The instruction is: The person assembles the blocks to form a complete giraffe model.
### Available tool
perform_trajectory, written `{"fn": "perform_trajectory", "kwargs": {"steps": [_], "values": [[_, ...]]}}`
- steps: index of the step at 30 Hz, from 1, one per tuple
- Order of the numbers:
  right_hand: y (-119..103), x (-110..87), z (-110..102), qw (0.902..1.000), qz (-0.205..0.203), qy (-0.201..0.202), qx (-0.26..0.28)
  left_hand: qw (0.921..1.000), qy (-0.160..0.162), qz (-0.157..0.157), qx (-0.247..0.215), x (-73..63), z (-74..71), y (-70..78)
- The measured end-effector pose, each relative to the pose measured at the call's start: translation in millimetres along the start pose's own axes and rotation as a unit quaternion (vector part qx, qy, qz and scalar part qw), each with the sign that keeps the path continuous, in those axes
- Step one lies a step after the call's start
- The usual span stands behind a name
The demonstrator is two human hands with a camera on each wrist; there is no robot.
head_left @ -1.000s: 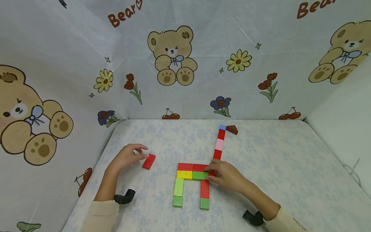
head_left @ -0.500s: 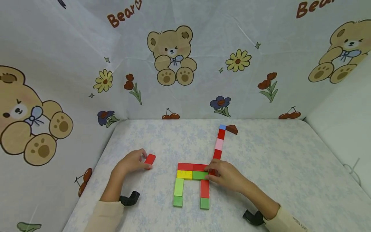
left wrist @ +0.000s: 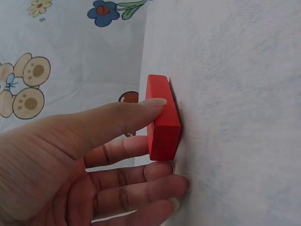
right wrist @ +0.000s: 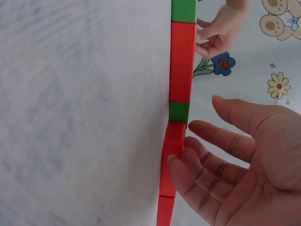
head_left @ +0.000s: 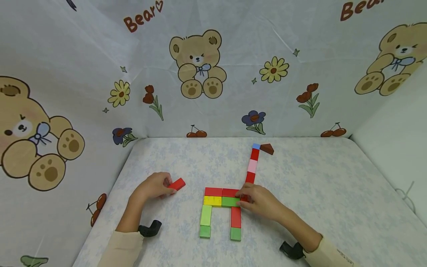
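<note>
My left hand (head_left: 154,185) pinches a red rectangular block (head_left: 178,183) between thumb and fingers, to the left of a flat figure of coloured blocks. In the left wrist view that red block (left wrist: 165,134) is against the table, thumb on one side. My right hand (head_left: 261,200) reaches over the figure's right end, its fingers relaxed. The right wrist view has its fingertips at a red block (right wrist: 168,172), with the thumb apart. Part of that block is hidden from the head view. Nearest around it are a green block (head_left: 229,202) and a red block (head_left: 235,217).
A yellow block (head_left: 212,201) and light green block (head_left: 205,215) form the figure's left side. Above, a column with a pink block (head_left: 252,166) ends in a blue block (head_left: 256,146) and a brown wedge (head_left: 267,149). A printed cloth stands behind the table.
My left hand has come down onto the red block and taken hold of it. The block has turned clockwise and shifted slightly right. My right hand stays put.
</note>
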State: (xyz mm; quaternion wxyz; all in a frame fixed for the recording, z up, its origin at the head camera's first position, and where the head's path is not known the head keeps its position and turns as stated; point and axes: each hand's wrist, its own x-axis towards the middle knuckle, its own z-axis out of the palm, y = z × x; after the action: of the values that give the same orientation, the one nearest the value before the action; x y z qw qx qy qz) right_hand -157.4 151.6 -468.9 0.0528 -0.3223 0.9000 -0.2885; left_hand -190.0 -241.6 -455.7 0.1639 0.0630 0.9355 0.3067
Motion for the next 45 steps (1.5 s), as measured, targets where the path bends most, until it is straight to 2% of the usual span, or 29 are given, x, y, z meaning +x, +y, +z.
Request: {"fn": "perform_trajectory", "kwargs": {"steps": [4,10,15,18,21,25,28,36,45], "values": [[0.1,-0.3,-0.3,1.0000,-0.004,0.002,-0.001,0.9994,0.002,0.027,0.021,-1.1,0.7,5.7],[0.5,-0.5,-0.3,1.0000,-0.006,0.002,-0.001,0.9954,-0.012,0.084,0.045,-4.6,3.1,13.2],[0.2,-0.7,-0.1,1.0000,-0.006,0.003,-0.002,0.9953,-0.032,0.080,0.045,-3.2,5.8,15.6],[0.4,-0.8,0.2,1.0000,-0.002,0.001,-0.002,0.9965,-0.040,0.072,0.017,1.7,8.1,11.4],[0.7,-0.8,0.6,1.0000,0.001,0.000,-0.002,0.9953,-0.048,0.081,-0.024,8.3,10.8,2.2],[1.1,-0.5,0.7,1.0000,0.001,0.000,-0.002,0.9884,-0.075,0.100,-0.086,15.2,14.5,-8.9],[1.2,-0.2,0.5,1.0000,0.000,0.001,-0.003,0.9829,-0.093,0.110,-0.115,18.4,16.7,-12.5],[1.8,0.1,1.2,1.0000,-0.001,0.000,-0.002,0.9779,-0.106,0.130,-0.124,22.6,22.8,-12.7],[2.1,-0.2,0.5,1.0000,-0.001,-0.001,-0.002,0.9771,-0.107,0.129,-0.131,23.1,25.9,-10.6]]}}
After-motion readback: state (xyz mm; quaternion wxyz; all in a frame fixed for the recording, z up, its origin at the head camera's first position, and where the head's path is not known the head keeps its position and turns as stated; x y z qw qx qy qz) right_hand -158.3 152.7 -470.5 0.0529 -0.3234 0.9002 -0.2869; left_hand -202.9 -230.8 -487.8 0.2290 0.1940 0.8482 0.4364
